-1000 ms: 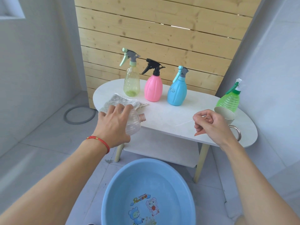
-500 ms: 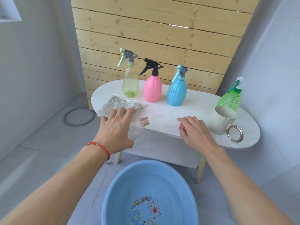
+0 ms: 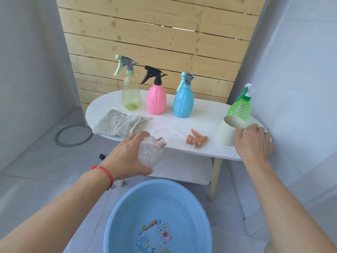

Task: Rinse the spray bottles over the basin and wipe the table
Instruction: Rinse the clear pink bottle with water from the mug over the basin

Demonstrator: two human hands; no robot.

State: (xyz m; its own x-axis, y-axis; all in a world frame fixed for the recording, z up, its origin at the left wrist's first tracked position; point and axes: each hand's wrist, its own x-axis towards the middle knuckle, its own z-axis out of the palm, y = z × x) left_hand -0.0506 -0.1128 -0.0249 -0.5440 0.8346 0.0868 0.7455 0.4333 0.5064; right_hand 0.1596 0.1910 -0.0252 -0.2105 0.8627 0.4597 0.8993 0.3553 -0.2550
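Note:
My left hand (image 3: 127, 157) grips a clear ribbed bottle (image 3: 150, 152) with no cap, held in front of the white oval table (image 3: 182, 125) and above the blue basin (image 3: 156, 216) on the floor. Its orange spray head (image 3: 196, 139) with a thin tube lies on the table. My right hand (image 3: 252, 141) holds the handle side of a cream cup (image 3: 227, 131) at the table's right end. Standing at the back are a yellow-green bottle (image 3: 131, 95), a pink bottle (image 3: 156, 99) and a blue bottle (image 3: 183, 103). A green bottle (image 3: 240, 106) stands behind the cup.
A grey cloth (image 3: 116, 124) lies on the table's left end. A wooden slat panel (image 3: 155, 42) rises behind the table, with grey walls on both sides. A grey ring (image 3: 73, 136) lies on the floor tiles at left. A lower shelf (image 3: 182, 172) sits under the tabletop.
My right hand set the orange spray head down on the table and moved right to the cream cup. My left hand kept the clear bottle and turned it slightly.

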